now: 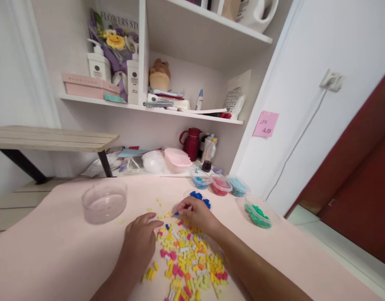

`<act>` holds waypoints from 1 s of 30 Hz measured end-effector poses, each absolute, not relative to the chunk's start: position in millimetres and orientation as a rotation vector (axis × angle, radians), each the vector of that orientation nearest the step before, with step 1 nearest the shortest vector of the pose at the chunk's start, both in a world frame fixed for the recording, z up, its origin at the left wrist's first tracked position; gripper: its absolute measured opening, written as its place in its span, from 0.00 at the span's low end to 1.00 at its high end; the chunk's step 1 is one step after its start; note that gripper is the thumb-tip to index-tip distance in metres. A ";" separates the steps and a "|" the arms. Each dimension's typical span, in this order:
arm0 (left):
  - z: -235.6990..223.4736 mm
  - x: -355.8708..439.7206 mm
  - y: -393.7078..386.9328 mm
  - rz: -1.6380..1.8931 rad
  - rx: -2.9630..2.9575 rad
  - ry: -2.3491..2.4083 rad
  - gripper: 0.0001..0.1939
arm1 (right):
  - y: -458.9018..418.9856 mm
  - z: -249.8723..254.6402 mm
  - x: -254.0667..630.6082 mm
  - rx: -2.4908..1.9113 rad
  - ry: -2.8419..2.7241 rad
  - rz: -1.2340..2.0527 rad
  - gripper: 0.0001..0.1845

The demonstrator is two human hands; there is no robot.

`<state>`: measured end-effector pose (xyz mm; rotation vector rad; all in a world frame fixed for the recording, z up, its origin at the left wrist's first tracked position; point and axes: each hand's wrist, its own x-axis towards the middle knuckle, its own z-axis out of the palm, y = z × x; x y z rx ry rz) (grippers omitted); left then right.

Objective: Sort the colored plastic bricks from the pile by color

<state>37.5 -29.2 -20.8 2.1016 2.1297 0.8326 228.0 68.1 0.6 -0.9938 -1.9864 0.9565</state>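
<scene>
A loose heap of small toy building bricks (192, 255), mostly yellow with some pink, white and orange, spreads over the pale pink tabletop. At the heap's far edge my right hand (195, 214) pinches a small blue brick (176, 213) between thumb and fingers. A group of dark blue bricks (197, 195) lies just beyond that hand, partly hidden by it. My left hand (141, 234) rests on the heap's left side, fingers apart and nothing in them. Near its thumb lies another blue brick (167, 227).
An empty-looking clear round tub (105, 209) stands at the left. Lidless small tubs hold blue (200, 184), red (221, 190), light blue (239, 190) and green bricks (258, 216) at the right. Behind are a pink bowl (177, 162), a red jug (191, 145) and shelves (192, 115).
</scene>
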 end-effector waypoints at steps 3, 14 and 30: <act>-25.8 35.4 -26.7 0.875 2.138 2.128 0.25 | 78.6 11.1 242.2 -0.986 -1.985 0.822 0.07; -35.8 32.2 -20.0 0.907 2.181 2.149 0.25 | 112.5 10.5 287.3 -1.219 -1.901 0.340 0.10; -34.8 33.8 -21.6 0.890 2.207 2.147 0.24 | 84.5 27.0 271.7 -1.326 -2.632 0.105 0.14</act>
